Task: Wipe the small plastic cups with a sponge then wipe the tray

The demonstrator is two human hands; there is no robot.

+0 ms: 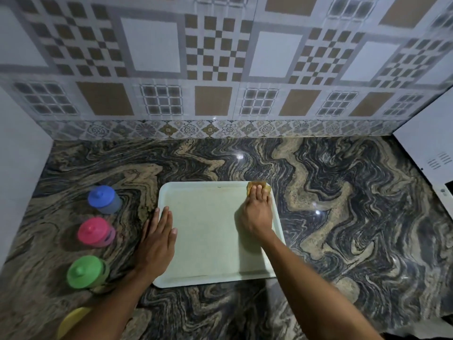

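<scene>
- The sponge [258, 186] sits in the far right corner of the tray [208, 241], which lies flat on the table [343, 217]
- The right hand [257, 217] presses it with straight fingers, gripping nothing
- The left hand [158, 239] lies flat and open on the tray's left rim
- The cups [95, 231] stand off to the left, so tray-wiping seems the step in hand
- Next, likely, the sponge wants drawing across the bare tray floor
</scene>
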